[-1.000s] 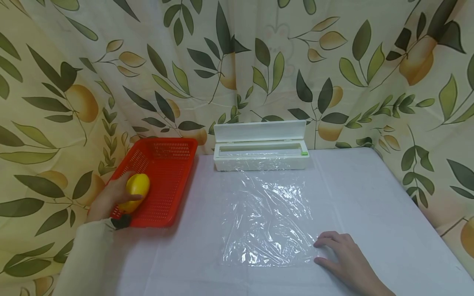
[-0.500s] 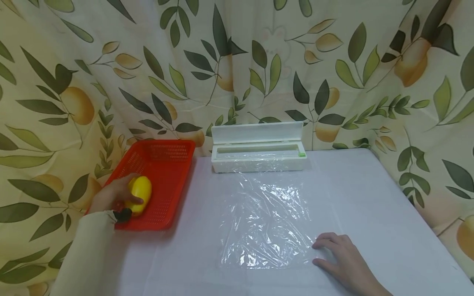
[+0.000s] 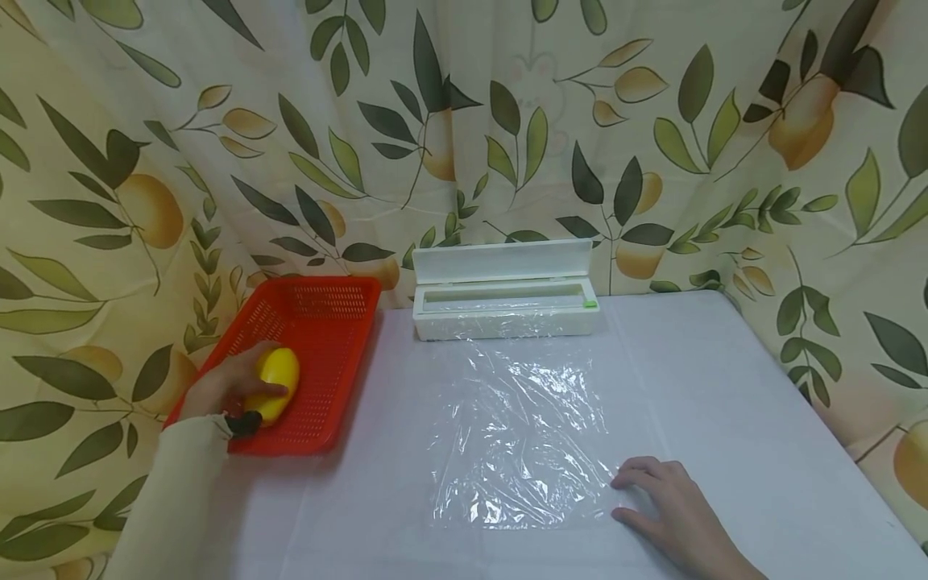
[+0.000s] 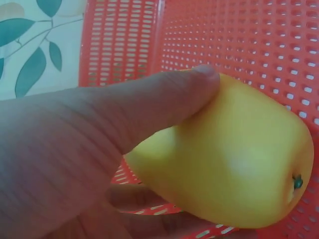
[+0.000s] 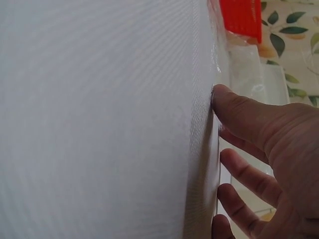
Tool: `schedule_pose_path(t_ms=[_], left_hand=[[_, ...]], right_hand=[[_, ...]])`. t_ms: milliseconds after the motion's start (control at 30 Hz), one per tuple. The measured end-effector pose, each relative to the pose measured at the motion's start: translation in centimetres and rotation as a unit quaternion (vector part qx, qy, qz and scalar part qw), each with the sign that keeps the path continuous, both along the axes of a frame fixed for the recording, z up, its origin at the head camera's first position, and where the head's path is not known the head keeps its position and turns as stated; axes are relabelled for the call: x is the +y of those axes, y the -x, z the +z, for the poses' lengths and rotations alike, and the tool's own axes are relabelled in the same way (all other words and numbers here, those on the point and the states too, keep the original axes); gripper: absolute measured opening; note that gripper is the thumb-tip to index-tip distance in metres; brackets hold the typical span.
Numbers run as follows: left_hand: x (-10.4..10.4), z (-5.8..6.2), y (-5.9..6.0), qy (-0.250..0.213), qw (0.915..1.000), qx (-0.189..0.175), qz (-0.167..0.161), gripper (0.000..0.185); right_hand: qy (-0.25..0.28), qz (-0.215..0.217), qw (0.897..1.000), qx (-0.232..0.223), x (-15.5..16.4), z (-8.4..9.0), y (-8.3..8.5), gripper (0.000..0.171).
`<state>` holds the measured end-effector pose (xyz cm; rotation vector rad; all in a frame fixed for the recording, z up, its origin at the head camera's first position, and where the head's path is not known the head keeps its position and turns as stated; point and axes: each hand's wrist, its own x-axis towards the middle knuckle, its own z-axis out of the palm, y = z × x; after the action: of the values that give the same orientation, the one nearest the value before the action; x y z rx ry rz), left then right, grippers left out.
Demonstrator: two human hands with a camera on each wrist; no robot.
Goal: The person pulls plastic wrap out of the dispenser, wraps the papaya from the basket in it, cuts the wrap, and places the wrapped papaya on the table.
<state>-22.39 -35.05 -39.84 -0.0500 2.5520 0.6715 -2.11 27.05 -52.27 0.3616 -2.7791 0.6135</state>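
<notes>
Right hand (image 3: 674,507): set toward the near right part of the tabletop (image 3: 761,451), at the near right corner of the plastic film; fingers bent, with a moderately wide gap to the thumb; no grip on the film could be seen.
Plastic film (image 3: 525,443): lay wrinkled across the middle of the tabletop, reaching from the box toward the near edge.
Left hand (image 3: 228,383): reached over the left side of the basket and held the yellow fruit, thumb across the top, fingers beneath.
Yellow fruit (image 3: 281,369): lay tilted within the basket, near its left side; contact with the basket floor could not be determined.
Red basket (image 3: 337,302): stood toward the far left corner of the tabletop.
White box (image 3: 507,284): stood at the far edge, lid raised, film running over its front.
Curtain (image 3: 362,201): hung beyond the far edge.
Step in hand: judged to be the gripping of the fruit.
Next move: appeared to call for a secure grip and a lift clear of the basket rim, with the film left flat.
</notes>
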Motion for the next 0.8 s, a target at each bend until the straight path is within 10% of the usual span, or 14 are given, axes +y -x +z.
schedule_pose_path(t_ms=[367, 800], left_hand=[[-0.5, -0.6, -0.2, 0.012, 0.9929, 0.098, -0.067, 0.086], [0.3, 2.4, -1.2, -0.016, 0.9449, 0.316, -0.084, 0.088]], right_hand=[[0.001, -0.014, 0.999, -0.051, -0.2, 0.5, -0.2, 0.035], [0.006, -0.004, 1.0, -0.025, -0.1, 0.3, -0.2, 0.036]])
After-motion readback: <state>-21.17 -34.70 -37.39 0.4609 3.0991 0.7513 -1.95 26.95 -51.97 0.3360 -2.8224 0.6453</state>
